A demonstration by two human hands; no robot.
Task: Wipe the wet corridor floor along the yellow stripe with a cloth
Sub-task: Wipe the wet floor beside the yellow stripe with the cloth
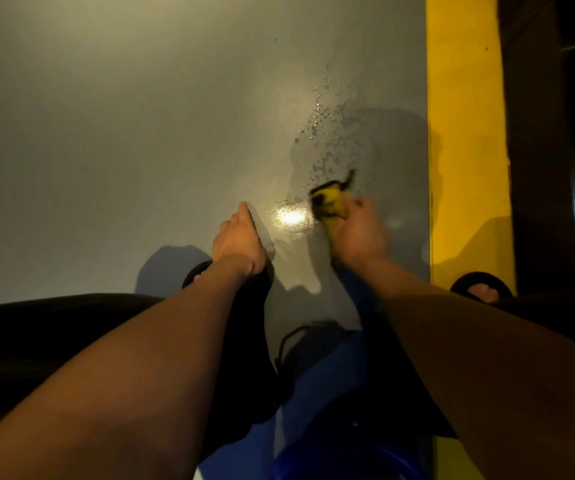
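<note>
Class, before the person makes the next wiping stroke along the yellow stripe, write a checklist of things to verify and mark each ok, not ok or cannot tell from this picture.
1. Cloth held: ok. The right hand grips the yellow cloth.
2. Cloth touching the floor: cannot tell; it is motion-blurred.
3. Water left to wipe: not ok. Droplets lie on the grey floor ahead of the cloth.
4. Position by the stripe: ok. The cloth is left of the yellow stripe, not on it.
5. Left hand out of the path: ok. It is beside the bright wet glare, left of the cloth.
</note>
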